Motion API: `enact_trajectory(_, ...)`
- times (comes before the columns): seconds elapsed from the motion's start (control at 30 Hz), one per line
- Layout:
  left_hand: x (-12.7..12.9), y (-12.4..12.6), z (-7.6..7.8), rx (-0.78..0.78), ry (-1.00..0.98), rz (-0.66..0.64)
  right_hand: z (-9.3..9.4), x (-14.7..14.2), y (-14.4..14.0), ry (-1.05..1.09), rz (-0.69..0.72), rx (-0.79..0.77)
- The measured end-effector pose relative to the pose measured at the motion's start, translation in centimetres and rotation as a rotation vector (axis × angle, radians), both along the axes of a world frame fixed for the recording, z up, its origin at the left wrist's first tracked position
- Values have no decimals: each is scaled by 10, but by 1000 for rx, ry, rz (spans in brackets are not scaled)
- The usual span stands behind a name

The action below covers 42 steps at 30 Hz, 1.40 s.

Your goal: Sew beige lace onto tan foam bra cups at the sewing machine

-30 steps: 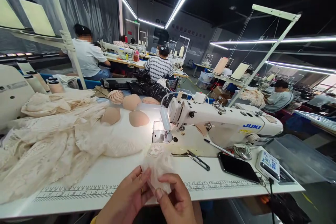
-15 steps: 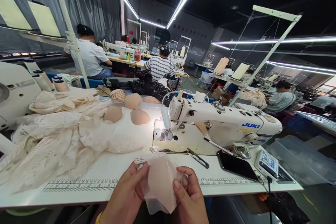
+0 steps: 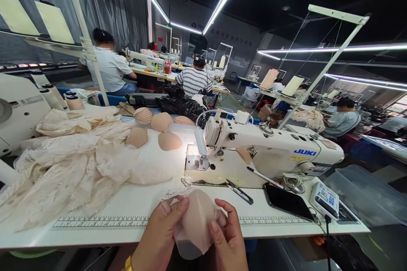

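Both my hands hold a beige bra cup (image 3: 195,224) with a lace edge, over the front edge of the white sewing table (image 3: 127,207). My left hand (image 3: 157,237) grips its left side with the thumb on top. My right hand (image 3: 227,241) pinches its right side. Behind it stands a white JUKI sewing machine (image 3: 270,150) with its needle area (image 3: 202,163) lit. Several loose beige cups (image 3: 159,133) and a heap of cream lace fabric (image 3: 63,165) lie to the left.
Snips (image 3: 240,192), a black phone (image 3: 288,205) and a control panel (image 3: 326,199) lie right of my hands. A ruler strip (image 3: 95,222) runs along the table front. Other people sit at machines behind, one in a striped shirt (image 3: 193,80). A clear bin (image 3: 365,190) stands at right.
The piece in my hands was turned from a crumpled lace side to its smooth cup side, then drawn slightly lower and closer, with my fingers wrapped more around it.
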<state>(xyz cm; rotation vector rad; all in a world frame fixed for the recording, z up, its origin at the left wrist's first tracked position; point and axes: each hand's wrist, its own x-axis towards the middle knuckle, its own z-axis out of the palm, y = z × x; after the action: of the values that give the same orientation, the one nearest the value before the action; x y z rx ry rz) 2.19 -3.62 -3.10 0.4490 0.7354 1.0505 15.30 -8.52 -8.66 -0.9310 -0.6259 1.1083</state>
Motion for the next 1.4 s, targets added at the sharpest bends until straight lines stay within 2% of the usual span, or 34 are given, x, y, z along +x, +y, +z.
enact_trajectory(0.23,-1,-4,5,-14,-17,30,8,0,4,36,1,-49)
enact_trajectory(0.43,0,0,10,100,-36,-139,6,-2,4,-4,-61,-31)
enact_trajectory(0.57,3,3,10,62,87,-100,5,-1,5,-9,-70,-23)
enact_trajectory(0.8,3,5,16,105,58,-70,1,3,6,-111,-62,6)
enact_trajectory(0.9,2,5,20,101,-34,-118,2,6,6,-163,-56,12)
enact_trajectory(1.03,6,6,27,87,-121,-251,5,8,8,-210,-22,8)
enact_trajectory(1.13,10,8,29,65,-104,-272,4,9,8,-219,10,4)
enact_trajectory(1.23,6,13,31,18,-66,-314,-4,15,7,-256,107,34)
enact_trajectory(1.27,2,15,31,36,-31,-347,-6,20,7,-306,149,49)
enact_trajectory(1.3,-3,18,31,120,43,-384,-7,26,8,-380,185,70)
enact_trajectory(1.4,-23,29,27,603,359,-435,1,52,18,-724,219,204)
